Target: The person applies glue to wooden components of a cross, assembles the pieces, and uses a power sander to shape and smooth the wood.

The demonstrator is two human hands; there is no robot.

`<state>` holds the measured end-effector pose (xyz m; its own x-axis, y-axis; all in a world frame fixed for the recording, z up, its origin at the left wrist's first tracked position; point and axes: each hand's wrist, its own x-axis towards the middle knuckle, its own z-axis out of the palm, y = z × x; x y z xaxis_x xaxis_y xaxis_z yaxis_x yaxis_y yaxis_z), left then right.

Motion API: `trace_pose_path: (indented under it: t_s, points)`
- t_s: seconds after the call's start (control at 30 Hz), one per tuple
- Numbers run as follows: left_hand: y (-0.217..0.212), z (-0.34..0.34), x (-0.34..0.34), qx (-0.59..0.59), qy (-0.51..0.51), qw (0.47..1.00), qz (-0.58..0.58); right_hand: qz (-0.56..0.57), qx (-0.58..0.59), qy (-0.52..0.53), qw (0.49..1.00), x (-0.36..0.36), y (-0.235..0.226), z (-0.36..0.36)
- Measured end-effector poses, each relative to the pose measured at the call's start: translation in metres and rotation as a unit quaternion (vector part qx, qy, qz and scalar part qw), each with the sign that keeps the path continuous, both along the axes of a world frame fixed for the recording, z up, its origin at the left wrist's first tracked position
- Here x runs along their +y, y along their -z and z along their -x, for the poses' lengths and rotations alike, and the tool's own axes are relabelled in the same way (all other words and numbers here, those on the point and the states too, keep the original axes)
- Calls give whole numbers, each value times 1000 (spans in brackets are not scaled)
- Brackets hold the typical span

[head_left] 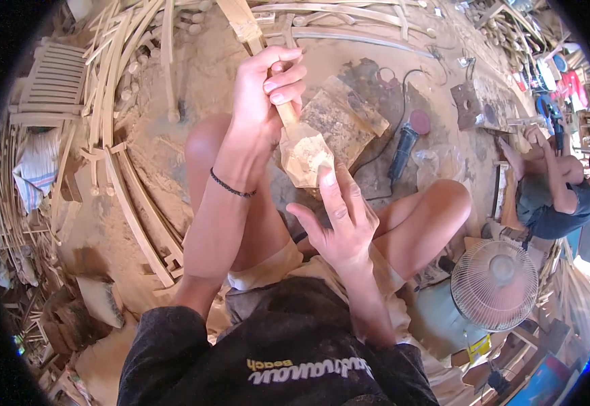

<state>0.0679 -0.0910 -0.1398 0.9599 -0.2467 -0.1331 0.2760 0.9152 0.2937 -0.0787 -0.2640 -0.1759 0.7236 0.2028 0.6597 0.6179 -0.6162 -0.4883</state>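
My left hand (271,88) is wrapped round the narrow neck of a pale, rough-cut wooden piece (306,157). The piece slants from the top of the view down toward my lap, thick and blocky at both ends, with a whitish, dusty face on the near end. My right hand (341,213) rests its fingertips on that near end, fingers stretched out and thumb held apart, not gripping. Beneath the wooden piece, between my knees, lies a worn, dusty wooden block (345,115) on the ground.
Right of the block lies an angle grinder (406,145) with a reddish disc and dark cord. A round caged fan (496,284) stands near my right knee. Another person (555,186) sits at the far right. Curved wooden slats (136,210) lie left; a slatted panel (53,78) stands behind.
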Motion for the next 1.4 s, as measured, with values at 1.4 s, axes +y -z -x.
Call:
trace_pose_path:
  t_s: [1.4]
  points:
    - [3,-1,-30,-6,-11,989,-149,74,85,-86,990,-43,-67,-34]
